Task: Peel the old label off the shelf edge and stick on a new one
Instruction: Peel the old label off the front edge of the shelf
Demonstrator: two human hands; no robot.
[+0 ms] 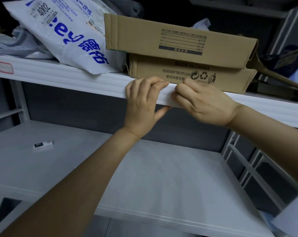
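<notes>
Left hand: the left hand [143, 103] is gripping the white shelf edge [76, 79]. Its fingers [155, 82] are pressing together and curling over the top of the edge, and the thumb is pushing up from below.
Right hand: the right hand [208, 105] is sitting just beside the left one, on the same edge. Its fingers [180, 98] are curling in tight with the tips against the front of the edge. I cannot tell if they are pinching anything, because they are hiding the spot.
Label: a red-bordered label [5, 67] is sticking flat on the front of the shelf edge, far off to the left and well apart from both hands.
Upper shelf: two flat cardboard boxes are lying one on the other, the top box [179, 40] resting on the bottom box [230, 77], right behind the hands. A white plastic bag with blue writing [67, 31] is leaning against them on the left.
Lower shelf: a small white thing with a dark tag [43, 144] is lying on the lower shelf [162, 177], over to the left.
</notes>
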